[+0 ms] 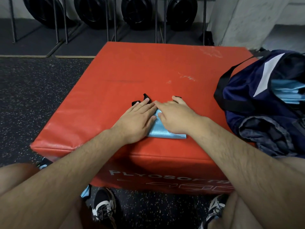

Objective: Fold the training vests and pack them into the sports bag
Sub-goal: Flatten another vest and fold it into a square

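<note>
My left hand (137,120) and right hand (175,119) press flat on the folded vest (165,133). Limp and slippery, I judge; pinch its near edge.

Setting: gym. Evidence: black speckled rubber floor (33,83); round black weight plates (137,12) standing on edge in a dark metal rack (57,22) by the wall; red padded vinyl plyometric box (148,66), side lettering begins "PLYOSOF".
</note>
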Action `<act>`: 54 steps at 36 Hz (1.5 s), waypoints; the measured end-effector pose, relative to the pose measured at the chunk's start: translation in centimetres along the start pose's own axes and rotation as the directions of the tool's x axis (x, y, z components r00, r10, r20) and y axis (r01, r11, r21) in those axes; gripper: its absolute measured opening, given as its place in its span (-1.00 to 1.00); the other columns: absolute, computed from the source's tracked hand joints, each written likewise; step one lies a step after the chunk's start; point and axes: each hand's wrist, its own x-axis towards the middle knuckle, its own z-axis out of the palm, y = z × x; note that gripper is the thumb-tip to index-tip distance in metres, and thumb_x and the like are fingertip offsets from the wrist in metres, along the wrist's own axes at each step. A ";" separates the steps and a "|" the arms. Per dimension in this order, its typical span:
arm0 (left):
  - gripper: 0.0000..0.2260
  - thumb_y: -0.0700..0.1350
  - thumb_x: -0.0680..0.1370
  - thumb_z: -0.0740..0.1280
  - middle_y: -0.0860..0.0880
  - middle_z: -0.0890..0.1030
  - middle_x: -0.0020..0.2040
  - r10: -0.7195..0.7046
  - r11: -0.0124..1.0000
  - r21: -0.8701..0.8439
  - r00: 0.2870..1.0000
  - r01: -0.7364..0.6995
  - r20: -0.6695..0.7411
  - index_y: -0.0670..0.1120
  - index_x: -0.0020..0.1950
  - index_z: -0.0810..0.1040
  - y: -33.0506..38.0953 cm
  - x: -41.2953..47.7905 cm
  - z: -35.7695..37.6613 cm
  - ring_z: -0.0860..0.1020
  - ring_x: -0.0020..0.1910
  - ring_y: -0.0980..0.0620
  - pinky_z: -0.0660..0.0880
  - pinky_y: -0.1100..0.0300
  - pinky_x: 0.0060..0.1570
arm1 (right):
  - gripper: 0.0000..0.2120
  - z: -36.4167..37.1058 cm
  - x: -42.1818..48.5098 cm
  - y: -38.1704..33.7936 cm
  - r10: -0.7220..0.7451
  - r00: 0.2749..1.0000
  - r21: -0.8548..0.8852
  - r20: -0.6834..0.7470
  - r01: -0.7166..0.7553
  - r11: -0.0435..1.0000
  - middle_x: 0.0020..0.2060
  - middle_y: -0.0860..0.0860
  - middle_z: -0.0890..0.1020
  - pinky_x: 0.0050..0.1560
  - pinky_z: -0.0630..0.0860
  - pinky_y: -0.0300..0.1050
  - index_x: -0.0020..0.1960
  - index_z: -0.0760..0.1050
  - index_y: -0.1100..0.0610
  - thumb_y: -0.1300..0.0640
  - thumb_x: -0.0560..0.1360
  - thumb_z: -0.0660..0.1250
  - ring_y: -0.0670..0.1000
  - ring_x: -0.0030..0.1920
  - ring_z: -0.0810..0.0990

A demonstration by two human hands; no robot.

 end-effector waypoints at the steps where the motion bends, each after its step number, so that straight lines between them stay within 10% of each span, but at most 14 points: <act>1: -0.43 0.17 0.64 -0.13 0.02 0.23 0.57 0.003 1.000 0.007 1.000 -0.003 -0.018 -0.07 0.57 0.23 -0.1 0.0 0.0 0.04 0.59 0.03 -0.04 0.10 0.55 | -0.50 -0.2 0.3 -0.1 0.009 1.000 0.007 0.018 -0.009 1.000 0.42 0.04 0.44 0.54 -0.04 0.03 0.57 0.14 0.14 0.06 0.66 0.04 0.05 0.45 0.34; 6: -0.37 0.27 0.53 0.06 -0.01 0.36 0.45 -0.050 0.998 -0.039 0.988 0.044 -0.148 -0.04 0.51 0.29 -0.2 -0.2 -0.9 0.23 0.50 -0.03 0.22 0.04 0.41 | -0.86 -2.3 1.0 -0.4 0.059 0.997 -0.017 0.050 -0.059 0.998 -0.02 0.00 0.57 0.24 0.27 0.04 0.03 0.38 0.08 0.02 0.57 0.22 0.09 0.15 0.54; 13: -0.28 0.22 0.45 0.40 0.07 0.27 0.43 -0.197 0.965 -0.184 0.979 0.186 -0.048 0.13 0.51 0.17 0.0 0.4 -2.6 0.28 0.39 -0.01 0.23 0.01 0.33 | -0.72 -2.4 0.9 0.0 0.231 0.937 0.346 0.262 -0.314 0.884 -0.40 -0.02 0.48 -0.43 0.29 -0.17 -0.30 0.40 0.09 -0.03 0.38 0.44 0.01 -0.40 0.46; 25: -0.16 0.33 0.35 0.45 -0.08 0.42 0.24 -0.475 0.775 -0.454 0.879 0.440 0.040 0.14 0.50 0.12 0.2 0.7 -2.9 0.45 0.25 -0.05 0.41 -0.03 0.31 | -0.82 -2.6 -0.2 1.0 0.234 0.962 0.582 0.144 -0.273 0.766 -0.37 -0.02 0.50 -0.38 0.34 -0.14 -0.27 0.38 0.08 0.04 0.47 0.25 0.04 -0.35 0.48; 29: -0.19 0.19 0.43 0.47 0.08 0.52 -0.29 -0.528 0.496 -0.789 0.847 0.362 0.057 0.24 0.50 0.02 2.5 0.8 -3.8 0.50 -0.36 0.22 0.44 0.38 -0.29 | -0.92 -3.6 -1.0 1.0 0.330 0.944 0.886 0.025 -0.174 0.429 -0.20 0.08 0.65 -0.30 0.50 -0.13 -0.06 0.51 0.13 0.14 0.48 0.33 0.07 -0.21 0.65; 32: -0.15 0.23 0.32 0.54 0.07 0.68 -0.01 -0.525 0.096 -0.942 0.820 0.321 0.226 0.40 0.43 0.07 4.3 1.3 -4.4 0.66 -0.05 0.13 0.55 0.16 0.10 | -0.82 -3.9 -1.1 1.2 0.413 0.910 0.981 -0.019 -0.064 0.185 -0.09 0.11 0.70 -0.09 0.62 0.02 0.03 0.55 0.10 0.15 0.43 0.37 0.10 -0.08 0.71; 35: -0.27 -0.06 0.41 0.55 -0.05 0.70 0.06 -0.504 -0.072 -0.968 0.829 0.242 0.244 0.34 0.38 0.20 5.2 1.8 -5.6 0.68 -0.06 -0.05 0.60 -0.01 0.04 | -0.59 -4.3 -1.3 1.8 0.483 0.875 0.999 0.025 -0.036 0.012 0.00 0.09 0.69 -0.04 0.65 0.02 0.18 0.50 0.10 0.05 0.35 0.42 0.06 -0.06 0.71; 46: -0.50 -0.28 0.31 0.50 -0.24 0.66 0.10 -0.397 -0.069 -0.982 0.898 0.177 0.189 -0.20 0.24 0.52 7.7 2.0 -9.4 0.65 0.01 -0.25 0.61 -0.15 -0.09 | -0.46 -5.3 -4.8 2.1 0.510 0.859 0.998 -0.055 0.038 0.044 0.11 -0.01 0.63 0.13 0.61 0.04 0.27 0.37 0.10 0.02 0.40 0.51 -0.04 0.06 0.66; 50: -0.66 -0.32 0.45 0.37 -0.19 0.66 0.04 -0.324 -0.055 -0.980 0.925 0.189 0.197 -0.17 0.23 0.51 8.3 2.2 -10.7 0.64 -0.03 -0.17 0.57 0.00 -0.08 | -0.45 -5.4 -6.2 2.3 0.549 0.836 0.999 -0.025 0.008 0.034 0.07 -0.04 0.60 0.01 0.59 -0.13 0.23 0.30 0.06 -0.09 0.42 0.51 -0.09 0.02 0.63; 54: -0.59 -0.34 0.47 0.29 -0.13 0.64 0.05 -0.272 -0.061 -0.976 0.938 0.208 0.217 -0.14 0.31 0.46 8.6 2.9 -12.0 0.64 -0.07 -0.08 0.61 0.11 -0.20 | -0.23 -6.1 -6.9 2.6 0.545 0.838 0.990 -0.027 0.098 -0.100 0.15 -0.02 0.62 0.21 0.57 0.13 0.32 0.26 -0.12 -0.22 0.22 0.53 0.00 0.09 0.66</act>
